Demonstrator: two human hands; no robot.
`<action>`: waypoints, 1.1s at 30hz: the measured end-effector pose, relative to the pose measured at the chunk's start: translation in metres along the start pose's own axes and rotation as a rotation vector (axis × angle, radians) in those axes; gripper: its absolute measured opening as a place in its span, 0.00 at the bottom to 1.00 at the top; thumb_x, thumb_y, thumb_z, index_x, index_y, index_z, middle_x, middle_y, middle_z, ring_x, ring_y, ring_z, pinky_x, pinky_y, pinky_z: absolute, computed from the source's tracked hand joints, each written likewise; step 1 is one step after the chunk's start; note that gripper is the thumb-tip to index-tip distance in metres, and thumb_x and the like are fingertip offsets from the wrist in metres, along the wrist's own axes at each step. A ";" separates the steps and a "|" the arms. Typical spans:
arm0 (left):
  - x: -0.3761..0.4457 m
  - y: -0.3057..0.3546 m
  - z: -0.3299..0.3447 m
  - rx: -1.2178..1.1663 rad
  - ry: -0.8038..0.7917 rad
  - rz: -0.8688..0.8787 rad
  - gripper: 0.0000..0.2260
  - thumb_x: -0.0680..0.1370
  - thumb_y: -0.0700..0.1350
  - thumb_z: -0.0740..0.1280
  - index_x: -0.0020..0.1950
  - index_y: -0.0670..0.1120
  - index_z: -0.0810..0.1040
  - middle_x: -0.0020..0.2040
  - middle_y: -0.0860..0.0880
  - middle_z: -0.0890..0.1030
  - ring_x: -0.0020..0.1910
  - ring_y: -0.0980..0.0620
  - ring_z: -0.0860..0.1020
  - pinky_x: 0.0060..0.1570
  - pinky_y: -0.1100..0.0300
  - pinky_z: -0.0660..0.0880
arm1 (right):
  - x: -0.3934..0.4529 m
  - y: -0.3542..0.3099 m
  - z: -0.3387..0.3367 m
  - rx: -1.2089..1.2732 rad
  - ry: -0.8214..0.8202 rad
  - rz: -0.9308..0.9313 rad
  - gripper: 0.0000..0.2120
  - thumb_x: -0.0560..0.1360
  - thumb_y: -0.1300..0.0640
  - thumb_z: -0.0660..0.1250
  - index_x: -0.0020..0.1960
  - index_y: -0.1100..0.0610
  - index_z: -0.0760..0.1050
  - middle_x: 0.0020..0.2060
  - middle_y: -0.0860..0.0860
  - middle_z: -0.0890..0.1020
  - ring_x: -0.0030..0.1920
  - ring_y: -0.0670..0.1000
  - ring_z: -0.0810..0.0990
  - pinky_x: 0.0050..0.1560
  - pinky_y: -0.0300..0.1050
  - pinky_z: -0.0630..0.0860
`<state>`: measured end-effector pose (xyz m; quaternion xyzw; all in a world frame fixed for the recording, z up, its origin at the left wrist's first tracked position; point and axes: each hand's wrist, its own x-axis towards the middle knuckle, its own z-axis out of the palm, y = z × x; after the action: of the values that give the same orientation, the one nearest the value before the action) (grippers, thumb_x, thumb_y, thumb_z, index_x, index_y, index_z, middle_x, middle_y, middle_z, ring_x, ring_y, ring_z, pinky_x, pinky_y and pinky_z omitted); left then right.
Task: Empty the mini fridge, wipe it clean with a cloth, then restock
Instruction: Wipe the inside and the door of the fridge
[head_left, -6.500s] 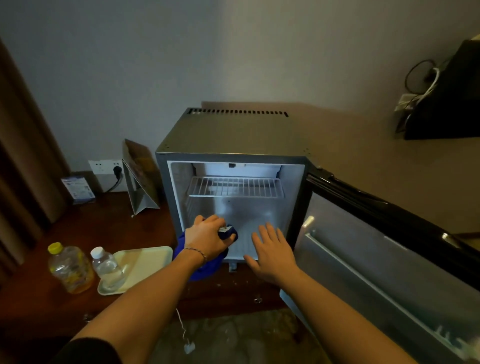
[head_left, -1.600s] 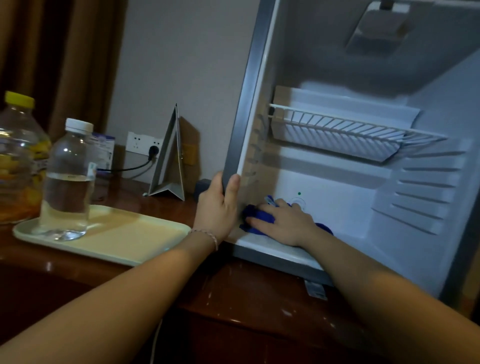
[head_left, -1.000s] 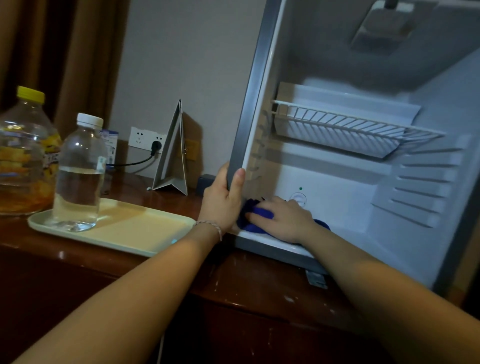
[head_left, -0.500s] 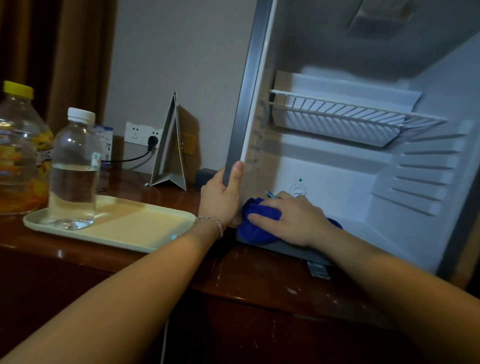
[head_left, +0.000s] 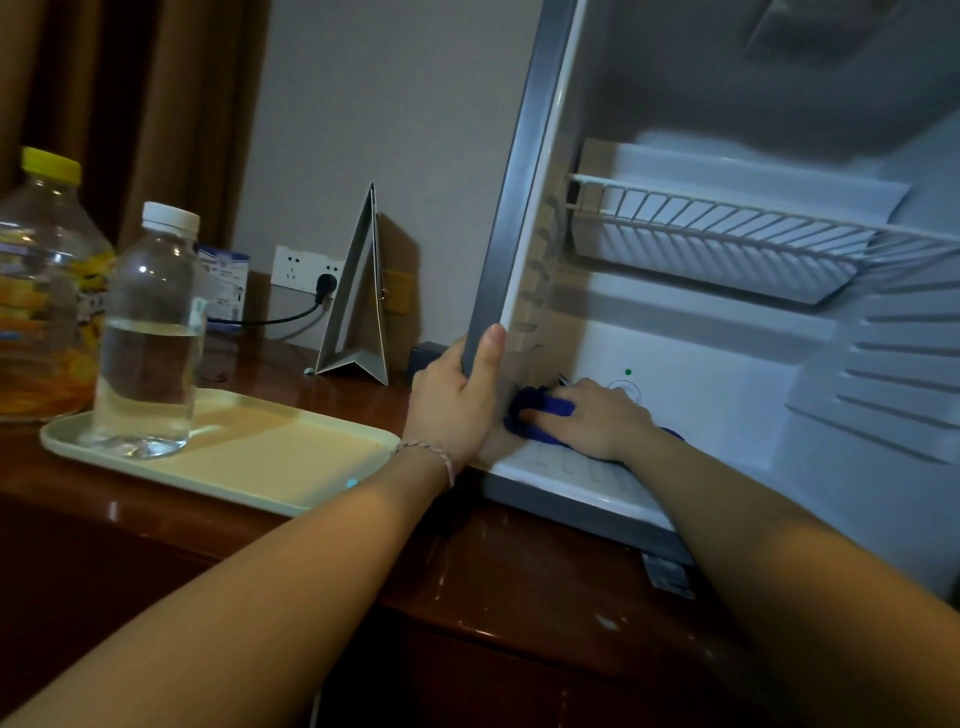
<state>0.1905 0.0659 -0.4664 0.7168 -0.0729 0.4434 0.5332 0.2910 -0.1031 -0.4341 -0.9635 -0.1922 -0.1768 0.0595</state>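
The blue cloth (head_left: 540, 413) lies on the floor of the emptied mini fridge (head_left: 727, 395), at its front left corner, so I judge I'm mid-wipe. My right hand (head_left: 592, 418) presses it down with fingers laid over it; my left hand (head_left: 457, 400) grips the frame. Next I'd sweep toward the back and walls, then restock the water bottle (head_left: 148, 332) on the tray (head_left: 249, 462).
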 end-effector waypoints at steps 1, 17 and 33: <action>0.000 0.001 0.000 0.004 -0.003 -0.004 0.21 0.78 0.67 0.53 0.44 0.54 0.75 0.33 0.56 0.76 0.33 0.66 0.75 0.34 0.68 0.67 | -0.001 0.000 -0.001 -0.008 -0.002 0.001 0.29 0.63 0.15 0.52 0.41 0.36 0.74 0.45 0.46 0.75 0.51 0.58 0.78 0.52 0.56 0.78; -0.008 0.014 0.001 -0.014 0.041 -0.057 0.30 0.79 0.67 0.52 0.54 0.43 0.78 0.34 0.54 0.74 0.35 0.59 0.74 0.41 0.57 0.71 | -0.067 -0.007 -0.026 0.029 -0.087 -0.216 0.22 0.64 0.22 0.56 0.45 0.35 0.74 0.47 0.45 0.73 0.51 0.55 0.76 0.57 0.58 0.75; -0.005 0.007 -0.002 0.053 0.017 0.012 0.20 0.81 0.64 0.54 0.36 0.54 0.68 0.31 0.51 0.72 0.27 0.63 0.71 0.34 0.61 0.65 | -0.024 0.035 -0.007 0.028 -0.056 -0.034 0.28 0.60 0.13 0.49 0.46 0.27 0.75 0.56 0.49 0.78 0.60 0.61 0.76 0.60 0.59 0.75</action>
<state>0.1822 0.0626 -0.4652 0.7264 -0.0609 0.4547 0.5118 0.2813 -0.1447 -0.4378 -0.9637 -0.2125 -0.1480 0.0646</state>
